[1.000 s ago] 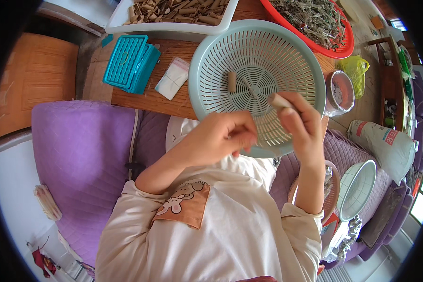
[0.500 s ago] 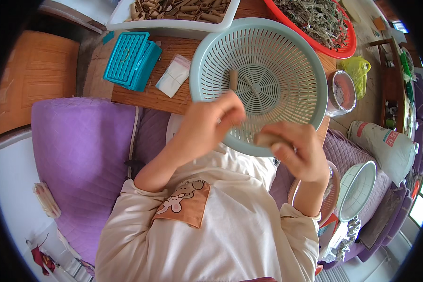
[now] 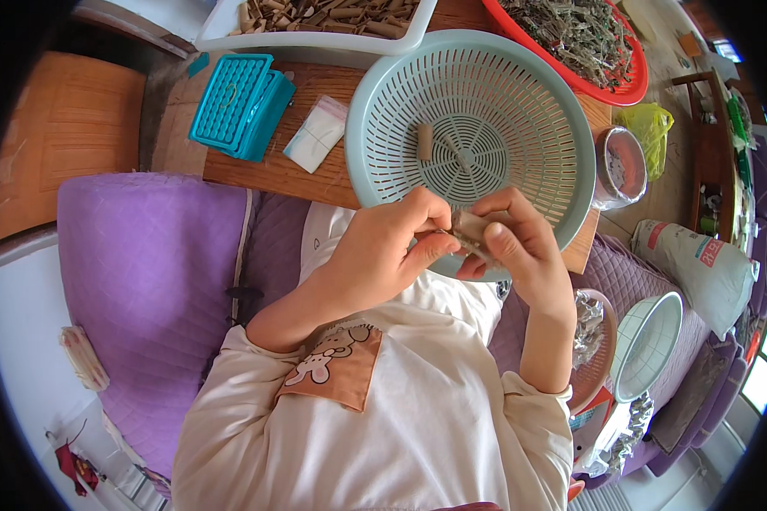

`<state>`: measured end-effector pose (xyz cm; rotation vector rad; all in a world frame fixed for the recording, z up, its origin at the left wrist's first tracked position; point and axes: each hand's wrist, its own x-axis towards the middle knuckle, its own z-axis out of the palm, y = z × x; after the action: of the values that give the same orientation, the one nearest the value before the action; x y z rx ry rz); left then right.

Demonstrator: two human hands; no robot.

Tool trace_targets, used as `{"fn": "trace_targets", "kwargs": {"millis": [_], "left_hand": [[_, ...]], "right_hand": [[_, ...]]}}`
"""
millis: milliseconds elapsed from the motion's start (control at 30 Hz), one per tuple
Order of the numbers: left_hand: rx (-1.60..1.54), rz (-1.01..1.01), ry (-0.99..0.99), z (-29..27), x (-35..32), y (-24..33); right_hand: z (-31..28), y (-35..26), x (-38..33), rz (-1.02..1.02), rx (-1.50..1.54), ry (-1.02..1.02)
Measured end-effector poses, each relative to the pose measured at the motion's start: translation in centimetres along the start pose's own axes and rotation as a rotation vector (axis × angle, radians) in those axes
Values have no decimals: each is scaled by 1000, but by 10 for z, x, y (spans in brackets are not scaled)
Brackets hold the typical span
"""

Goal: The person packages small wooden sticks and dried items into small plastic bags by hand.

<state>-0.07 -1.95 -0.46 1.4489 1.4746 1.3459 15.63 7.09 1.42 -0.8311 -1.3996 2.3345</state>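
Observation:
My right hand (image 3: 527, 251) holds a short grey-brown tube (image 3: 469, 225) over the near rim of a grey-green plastic colander (image 3: 562, 145). Thumb and fingertips of my left hand (image 3: 392, 247) pinch together at the tube's left end; whatever thin bit they grip is too small to make out. Loose, pale wrapping seems to hang along the underside of the held piece. Inside the colander, left of its centre, lies one brown tube (image 3: 424, 142).
A white tray (image 3: 307, 43) of brown tubes and a red basket (image 3: 626, 94) of greyish shreds stand behind. On the wooden table (image 3: 247, 175) lie a teal lidded box (image 3: 234, 111) and a flat plastic packet (image 3: 315, 140). At right are a lined bucket (image 3: 601, 175) and pink basket (image 3: 601, 366).
My hands have come together over the colander's near edge. The left moved right to the tube in my right hand, which rose slightly. The tube in the colander is more fully visible.

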Motion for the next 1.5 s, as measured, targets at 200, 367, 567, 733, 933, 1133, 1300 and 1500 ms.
{"fn": "trace_targets", "kwargs": {"millis": [200, 367, 567, 733, 933, 1133, 1300, 1500], "left_hand": [[286, 75, 84, -1, -4, -13], [182, 65, 471, -24, 4, -43], [936, -163, 574, -83, 16, -166], [728, -492, 465, -96, 29, -176], [760, -576, 434, -98, 37, -159], [816, -256, 580, -97, 32, -154], [259, -303, 520, -93, 22, -97], [10, -437, 153, -76, 1, -26]], "right_hand": [[0, 19, 0, -145, -52, 103], [-1, 30, 2, -380, -155, 374], [-14, 31, 5, -452, -142, 445], [-3, 31, 8, -423, -292, 382], [-6, 31, 11, -360, -327, 337], [1, 27, 13, -233, -270, 389], [11, 6, 19, -413, -317, 441], [30, -18, 27, -657, -503, 395]]}}
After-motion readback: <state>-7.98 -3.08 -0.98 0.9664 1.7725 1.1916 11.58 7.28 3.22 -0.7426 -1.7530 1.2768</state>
